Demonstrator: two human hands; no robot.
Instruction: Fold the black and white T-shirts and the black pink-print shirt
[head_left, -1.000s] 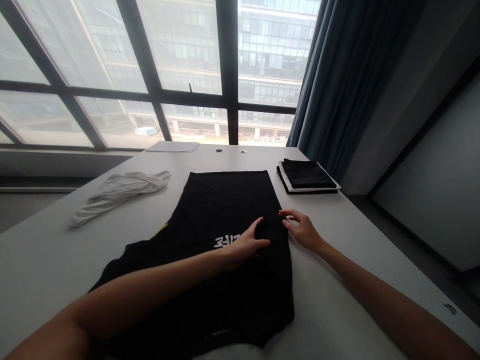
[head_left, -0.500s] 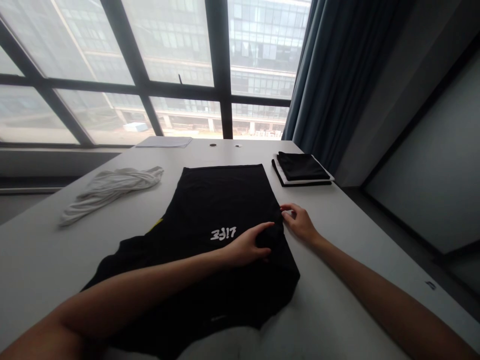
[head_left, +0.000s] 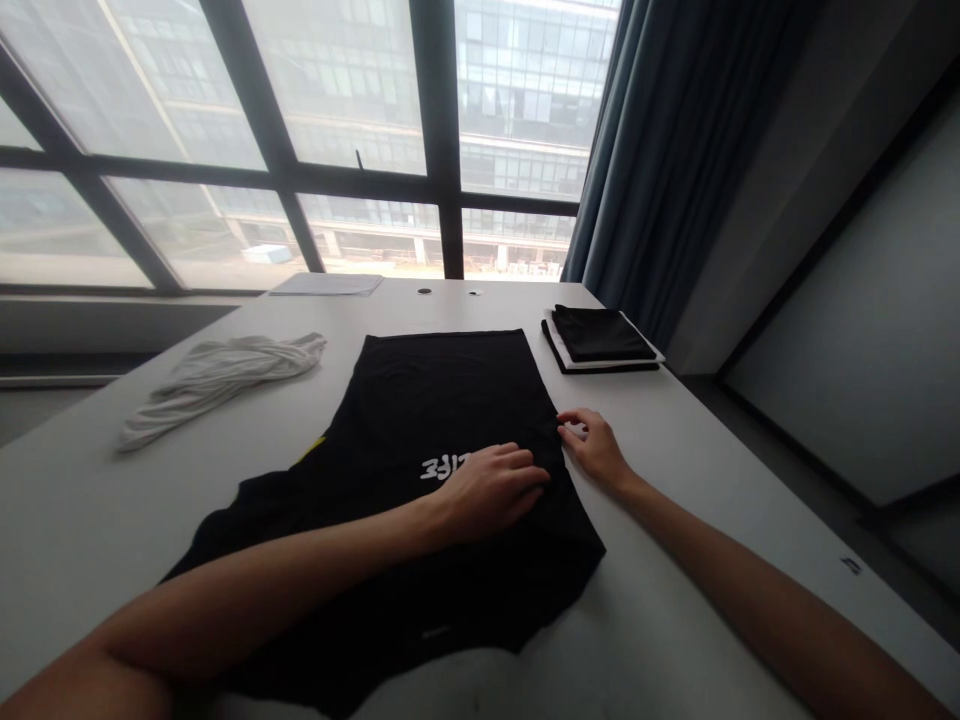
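Note:
A black T-shirt with white "LIFE" lettering lies spread on the table, its sleeve side partly folded in. My left hand rests palm down on the shirt, covering part of the lettering. Its fingers are slightly bent and lie on the cloth; its thumb is hidden. At the shirt's right edge, my right hand has thumb and forefinger closed in a pinch on the fabric. The near part of the shirt lies under my left forearm.
A crumpled white garment lies left on the white table. Folded black and white clothes are stacked at the back right. Papers lie at the far edge, before the window. A blue curtain hangs behind the stack.
My left hand has turned palm down, and its thumb and fingers, spread apart before, now lie together on the shirt. The fold by the right edge looks flatter. My right hand stays at the edge.

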